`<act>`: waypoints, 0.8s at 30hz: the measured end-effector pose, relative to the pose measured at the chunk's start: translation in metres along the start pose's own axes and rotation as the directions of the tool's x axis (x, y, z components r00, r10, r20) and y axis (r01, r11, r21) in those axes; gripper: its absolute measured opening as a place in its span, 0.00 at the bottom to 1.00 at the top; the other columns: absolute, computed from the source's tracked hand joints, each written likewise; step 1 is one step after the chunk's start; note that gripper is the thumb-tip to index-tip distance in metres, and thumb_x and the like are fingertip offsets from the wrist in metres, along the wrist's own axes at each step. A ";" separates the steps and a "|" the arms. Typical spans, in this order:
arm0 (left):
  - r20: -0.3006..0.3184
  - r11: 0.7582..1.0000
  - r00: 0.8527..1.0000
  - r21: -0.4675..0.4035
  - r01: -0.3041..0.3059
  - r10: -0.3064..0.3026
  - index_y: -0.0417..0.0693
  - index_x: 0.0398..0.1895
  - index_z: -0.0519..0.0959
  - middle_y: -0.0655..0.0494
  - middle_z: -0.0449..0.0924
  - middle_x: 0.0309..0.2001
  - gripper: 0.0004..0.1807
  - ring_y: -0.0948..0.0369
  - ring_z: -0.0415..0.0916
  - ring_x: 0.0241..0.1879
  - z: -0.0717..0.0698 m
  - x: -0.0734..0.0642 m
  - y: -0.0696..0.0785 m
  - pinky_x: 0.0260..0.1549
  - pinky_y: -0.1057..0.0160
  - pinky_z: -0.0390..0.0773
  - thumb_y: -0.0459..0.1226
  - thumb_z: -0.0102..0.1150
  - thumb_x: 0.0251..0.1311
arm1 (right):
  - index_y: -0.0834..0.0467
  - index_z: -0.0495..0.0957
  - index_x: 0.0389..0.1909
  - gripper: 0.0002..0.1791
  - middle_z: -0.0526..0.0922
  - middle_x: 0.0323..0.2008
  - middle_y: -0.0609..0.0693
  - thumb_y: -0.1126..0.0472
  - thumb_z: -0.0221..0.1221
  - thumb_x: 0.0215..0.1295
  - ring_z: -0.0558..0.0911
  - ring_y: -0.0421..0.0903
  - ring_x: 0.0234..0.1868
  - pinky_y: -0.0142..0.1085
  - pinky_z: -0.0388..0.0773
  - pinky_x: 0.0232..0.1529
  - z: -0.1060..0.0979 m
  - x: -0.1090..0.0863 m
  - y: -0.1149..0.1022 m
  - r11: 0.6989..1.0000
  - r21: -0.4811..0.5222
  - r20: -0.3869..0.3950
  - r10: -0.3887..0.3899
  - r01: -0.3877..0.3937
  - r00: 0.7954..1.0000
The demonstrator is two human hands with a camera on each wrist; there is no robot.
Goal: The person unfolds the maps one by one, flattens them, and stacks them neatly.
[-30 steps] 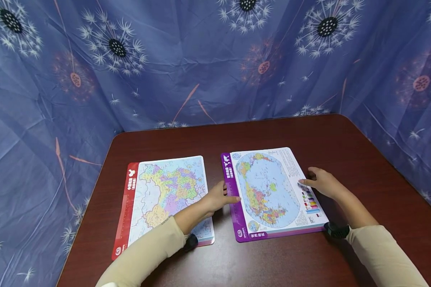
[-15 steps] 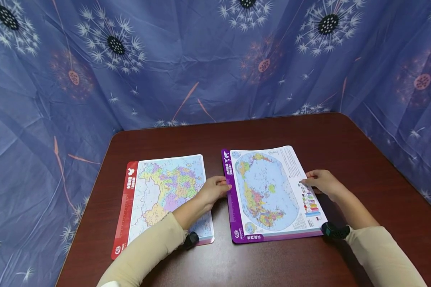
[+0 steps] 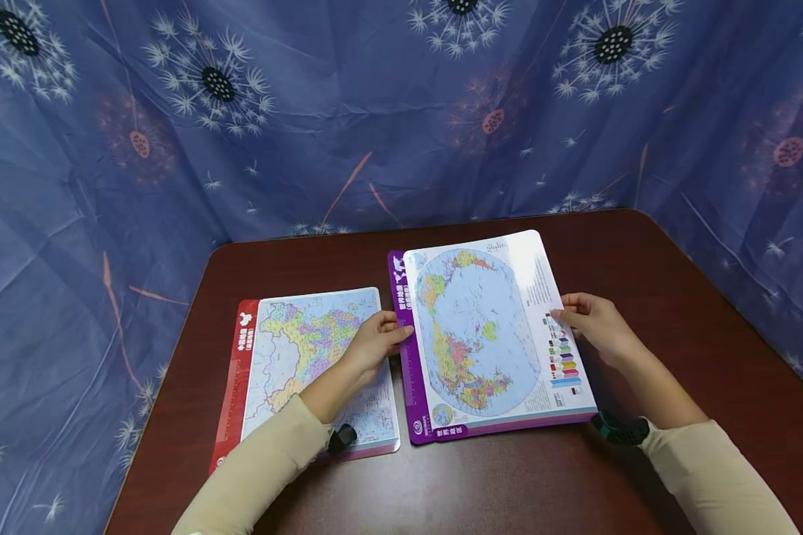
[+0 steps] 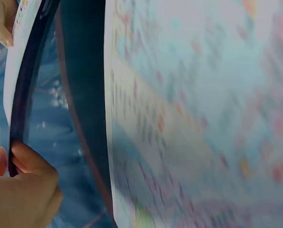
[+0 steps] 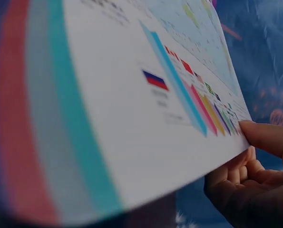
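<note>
A world map point(image 3: 482, 334) with a purple left border is raised off the table between both hands, turned sideways to me. My left hand point(image 3: 369, 343) pinches its purple edge between thumb and fingers; the left wrist view shows that grip on the left hand point(image 4: 27, 187). At the opposite edge my right hand point(image 3: 597, 327) grips the map, thumb on top and fingers curled beneath, as the right hand point(image 5: 255, 175) shows up close. Flat on the table at left lies a red-bordered map of China point(image 3: 274, 357), partly covered by my left forearm and hand.
The dark reddish-brown table point(image 3: 455, 490) has rounded far corners. Behind and beside it hangs a blue curtain point(image 3: 348, 111) printed with dandelions. Dark bands with small devices point(image 3: 621, 429) sit at both wrists.
Both hands have taken hold of the world map's opposite edges. It has risen off the table and shifted slightly left and away. The China map stays where it was.
</note>
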State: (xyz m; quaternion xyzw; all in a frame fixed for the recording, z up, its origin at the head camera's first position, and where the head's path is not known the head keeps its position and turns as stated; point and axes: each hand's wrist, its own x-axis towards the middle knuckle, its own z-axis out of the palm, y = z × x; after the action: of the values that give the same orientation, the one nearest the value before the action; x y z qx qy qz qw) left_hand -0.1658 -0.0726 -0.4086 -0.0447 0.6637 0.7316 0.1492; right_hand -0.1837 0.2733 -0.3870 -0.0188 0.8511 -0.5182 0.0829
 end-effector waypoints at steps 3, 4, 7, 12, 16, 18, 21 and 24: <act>-0.015 1.000 1.000 0.005 -0.007 0.007 0.36 0.50 0.69 0.50 0.75 0.37 0.17 0.61 0.73 0.31 -0.012 -0.002 0.004 0.32 0.65 0.74 0.32 0.55 0.58 | 0.72 0.65 0.49 0.25 0.74 0.36 0.59 0.54 0.54 0.63 0.79 0.45 0.29 0.35 0.78 0.31 0.006 -0.002 -0.012 0.998 0.050 -0.020 -0.028 0.029 0.999; -0.018 1.000 1.000 0.006 -0.013 0.014 0.36 0.50 0.69 0.50 0.75 0.37 0.17 0.62 0.73 0.31 -0.016 -0.003 0.005 0.31 0.66 0.74 0.32 0.55 0.58 | 0.72 0.65 0.49 0.25 0.73 0.36 0.58 0.55 0.54 0.63 0.79 0.44 0.29 0.35 0.78 0.31 0.009 -0.002 -0.015 0.997 0.061 -0.026 -0.038 0.040 0.999; -0.032 1.000 0.999 -0.009 -0.030 0.029 0.36 0.49 0.70 0.51 0.75 0.36 0.15 0.62 0.73 0.29 -0.031 -0.008 0.010 0.29 0.67 0.74 0.31 0.55 0.58 | 0.72 0.66 0.48 0.23 0.73 0.34 0.56 0.56 0.55 0.63 0.78 0.42 0.29 0.31 0.77 0.30 0.016 -0.003 -0.024 0.992 0.096 -0.039 -0.075 0.079 0.996; -0.055 0.999 0.997 0.007 -0.051 0.051 0.36 0.48 0.71 0.55 0.78 0.34 0.16 0.64 0.74 0.28 -0.056 -0.018 0.016 0.29 0.67 0.76 0.32 0.56 0.57 | 0.72 0.67 0.46 0.20 0.73 0.31 0.53 0.59 0.56 0.62 0.75 0.40 0.27 0.28 0.73 0.25 0.029 -0.006 -0.036 0.980 0.139 -0.033 -0.136 0.139 0.990; -0.068 0.998 0.996 0.021 -0.062 0.063 0.36 0.48 0.71 0.58 0.80 0.31 0.17 0.65 0.75 0.26 -0.073 -0.027 0.019 0.29 0.66 0.77 0.32 0.58 0.56 | 0.71 0.68 0.44 0.19 0.74 0.30 0.53 0.60 0.57 0.61 0.73 0.40 0.25 0.30 0.72 0.24 0.041 -0.006 -0.042 0.972 0.175 -0.010 -0.160 0.160 0.987; -0.078 0.997 0.994 0.031 -0.069 0.072 0.36 0.48 0.71 0.59 0.80 0.31 0.17 0.65 0.75 0.27 -0.080 -0.031 0.019 0.27 0.67 0.77 0.33 0.58 0.56 | 0.72 0.68 0.44 0.18 0.74 0.30 0.54 0.61 0.57 0.61 0.73 0.40 0.25 0.31 0.72 0.24 0.048 -0.005 -0.043 0.967 0.195 0.006 -0.168 0.164 0.986; -0.097 0.996 0.992 0.044 -0.081 0.085 0.36 0.46 0.72 0.59 0.80 0.30 0.16 0.65 0.76 0.27 -0.091 -0.036 0.018 0.26 0.67 0.78 0.34 0.59 0.56 | 0.73 0.68 0.44 0.18 0.74 0.31 0.55 0.62 0.57 0.61 0.74 0.41 0.26 0.32 0.74 0.25 0.058 -0.003 -0.044 0.962 0.222 0.034 -0.173 0.162 0.984; -0.114 0.996 0.990 0.043 -0.077 0.081 0.37 0.44 0.73 0.59 0.80 0.29 0.13 0.64 0.78 0.28 -0.098 -0.040 0.016 0.25 0.66 0.78 0.34 0.58 0.56 | 0.73 0.67 0.44 0.18 0.74 0.31 0.56 0.63 0.57 0.61 0.76 0.42 0.27 0.32 0.76 0.27 0.068 -0.002 -0.042 0.954 0.259 0.060 -0.172 0.151 0.983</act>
State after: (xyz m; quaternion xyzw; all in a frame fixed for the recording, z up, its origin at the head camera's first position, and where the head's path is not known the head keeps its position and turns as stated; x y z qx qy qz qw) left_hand -0.1452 -0.1771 -0.3942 -0.0577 0.6865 0.7202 0.0822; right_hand -0.1736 0.1946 -0.3800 -0.0990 0.7694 -0.6263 0.0768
